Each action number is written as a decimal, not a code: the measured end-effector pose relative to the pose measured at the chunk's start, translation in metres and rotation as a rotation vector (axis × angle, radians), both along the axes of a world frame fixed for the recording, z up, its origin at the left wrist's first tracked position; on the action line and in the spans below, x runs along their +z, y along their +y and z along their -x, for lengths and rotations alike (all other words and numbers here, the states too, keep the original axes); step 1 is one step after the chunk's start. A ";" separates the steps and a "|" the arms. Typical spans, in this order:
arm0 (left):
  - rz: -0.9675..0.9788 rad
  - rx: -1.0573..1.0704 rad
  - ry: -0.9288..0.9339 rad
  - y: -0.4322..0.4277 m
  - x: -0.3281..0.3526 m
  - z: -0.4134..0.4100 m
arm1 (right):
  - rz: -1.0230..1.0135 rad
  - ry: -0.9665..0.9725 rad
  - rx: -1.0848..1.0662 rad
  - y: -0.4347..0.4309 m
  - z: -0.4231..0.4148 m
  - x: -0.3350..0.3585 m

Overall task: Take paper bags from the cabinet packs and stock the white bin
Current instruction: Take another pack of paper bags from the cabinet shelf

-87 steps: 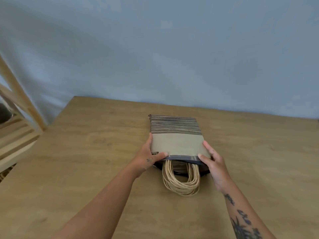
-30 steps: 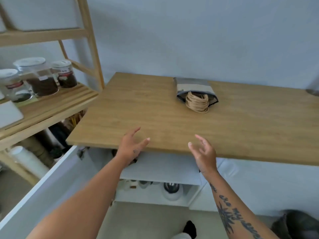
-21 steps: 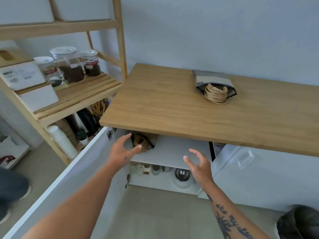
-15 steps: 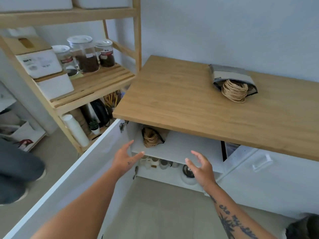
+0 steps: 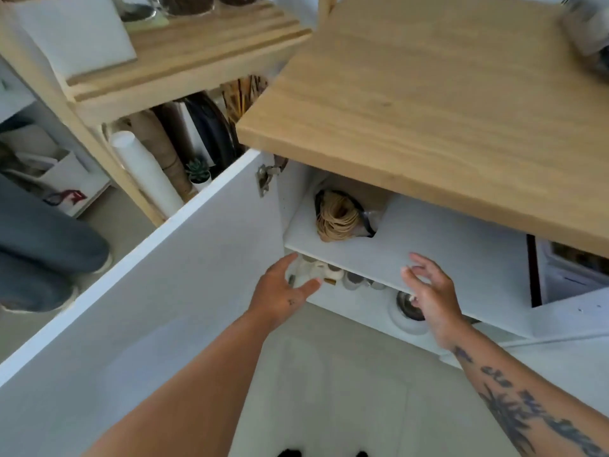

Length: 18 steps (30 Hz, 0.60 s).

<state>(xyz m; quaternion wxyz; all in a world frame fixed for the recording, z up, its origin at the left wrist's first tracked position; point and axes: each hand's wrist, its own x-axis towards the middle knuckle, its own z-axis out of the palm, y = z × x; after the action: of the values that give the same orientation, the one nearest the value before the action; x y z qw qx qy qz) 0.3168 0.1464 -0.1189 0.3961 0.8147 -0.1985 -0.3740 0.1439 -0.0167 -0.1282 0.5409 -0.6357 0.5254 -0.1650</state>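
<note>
Both hands are extended toward the open cabinet [image 5: 291, 192], empty. Left hand [image 5: 283, 291]: fingers straight and spread, thumb out, gripping nothing, just below the front edge of the upper shelf [image 5: 445, 245]. Right hand [image 5: 431, 295]: fingers loosely spread and slightly bent, gripping nothing, in front of the same edge. Pack of bags [image 5: 342, 212] lies at the shelf's left end, under the countertop [image 5: 428, 110], twine handles facing outward, apart from both hands. Door [image 5: 164, 291] stands open at left. Small jars [image 5: 333, 275] and a bowl [image 5: 408, 311] sit on the level below. A blurred grey item [image 5: 590, 24] lies at the countertop's far right; its identity cannot be told.
</note>
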 end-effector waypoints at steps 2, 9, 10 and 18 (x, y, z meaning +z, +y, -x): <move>0.017 -0.010 -0.025 -0.016 -0.021 -0.011 | 0.028 -0.009 0.018 -0.015 -0.017 -0.019; 0.091 -0.083 -0.222 -0.083 -0.065 -0.056 | 0.028 -0.110 -0.024 -0.071 -0.087 -0.068; 0.100 -0.087 -0.256 -0.093 -0.068 -0.062 | 0.028 -0.130 -0.033 -0.079 -0.096 -0.073; 0.161 -0.196 -0.356 -0.141 -0.076 -0.083 | -0.110 -0.170 0.023 -0.105 -0.134 -0.094</move>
<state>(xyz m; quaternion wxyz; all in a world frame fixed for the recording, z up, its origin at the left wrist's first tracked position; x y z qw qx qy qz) 0.3997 0.0053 -0.1949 0.3802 0.8104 -0.3729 -0.2442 0.2774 -0.1220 -0.2220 0.6194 -0.5950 0.4785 -0.1827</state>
